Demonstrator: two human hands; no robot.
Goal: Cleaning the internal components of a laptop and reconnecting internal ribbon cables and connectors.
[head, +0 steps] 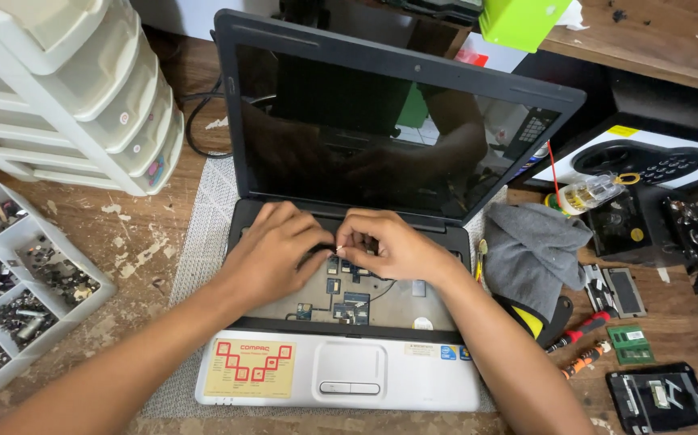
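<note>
**Two hands pinch a small part inside an open laptop**

The left hand and the right hand meet fingertip to fingertip. Together they pinch a tiny pale part, maybe a flat cable end, though it is too small to tell. Both hands' fingers are pressed together on it, likely so that it stays steady.

The part sits at the back edge of the laptop, just below the dark screen. The keyboard is off, so the grey plate and little blue parts inside show.

The laptop lies on a grey mat in the middle of the wooden table, perhaps to stop it sliding. At the left edge is a tray of screws, close enough to reach. On the right lie a grey cloth, two screwdrivers and a green memory card.
</note>
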